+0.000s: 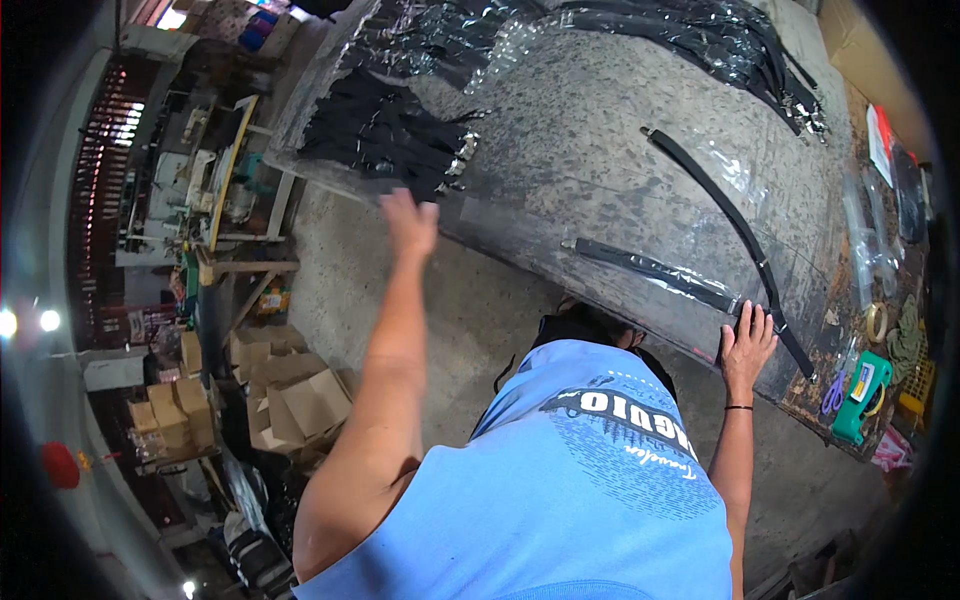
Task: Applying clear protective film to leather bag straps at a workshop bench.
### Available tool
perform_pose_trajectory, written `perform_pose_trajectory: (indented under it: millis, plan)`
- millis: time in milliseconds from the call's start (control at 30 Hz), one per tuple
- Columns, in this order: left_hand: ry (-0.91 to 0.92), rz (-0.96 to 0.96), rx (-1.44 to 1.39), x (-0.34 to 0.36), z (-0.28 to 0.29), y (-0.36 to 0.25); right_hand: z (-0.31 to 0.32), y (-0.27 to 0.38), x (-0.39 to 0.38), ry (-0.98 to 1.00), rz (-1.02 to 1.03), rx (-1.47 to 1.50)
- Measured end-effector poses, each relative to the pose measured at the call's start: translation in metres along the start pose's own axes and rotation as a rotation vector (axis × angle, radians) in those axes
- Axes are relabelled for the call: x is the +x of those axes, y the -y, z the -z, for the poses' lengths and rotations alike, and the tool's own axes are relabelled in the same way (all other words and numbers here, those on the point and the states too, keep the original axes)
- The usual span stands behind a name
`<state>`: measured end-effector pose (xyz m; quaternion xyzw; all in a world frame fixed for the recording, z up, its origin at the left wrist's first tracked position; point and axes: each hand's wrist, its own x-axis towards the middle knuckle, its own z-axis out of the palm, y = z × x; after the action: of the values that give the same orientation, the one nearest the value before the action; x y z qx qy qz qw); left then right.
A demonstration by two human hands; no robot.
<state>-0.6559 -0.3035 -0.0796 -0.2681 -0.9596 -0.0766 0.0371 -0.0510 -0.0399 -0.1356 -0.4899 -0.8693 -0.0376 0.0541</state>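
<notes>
My left hand (410, 222) is smeared by motion at the near table edge. It is just below a pile of black straps (375, 125) with shiny metal ends; whether it grips one is unclear. My right hand (748, 345) lies with fingers stretched out at the table's near right edge. Its fingertips are by the end of a black strap in a clear plastic sleeve (655, 272). Close to those fingers, a bare black strap (715, 190) with metal fittings curves across the tabletop, its lower end right of the hand.
More plastic-wrapped black straps (700, 45) lie along the far side of the grey table (570, 130). At the right are a green tape dispenser (862, 397), purple scissors (833, 393) and a tape roll (877, 322). Cardboard boxes (300, 400) stand on the floor to the left.
</notes>
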Motion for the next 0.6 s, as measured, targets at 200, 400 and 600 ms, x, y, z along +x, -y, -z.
perform_pose_trajectory:
  millis: [200, 400, 600]
  plan:
    - [-0.875, 0.236, 0.032, 0.151, 0.196, 0.155, 0.021, 0.003, 0.005, 0.123, -0.055, 0.126]
    - [-0.637, 0.381, 0.025, 0.227, 0.240, 0.209, 0.040, 0.006, -0.021, -0.176, -0.386, 0.080]
    - [-0.763, -0.152, -0.252, 0.310, 0.204, 0.056, 0.140, -0.035, -0.148, -0.652, -1.132, 0.041]
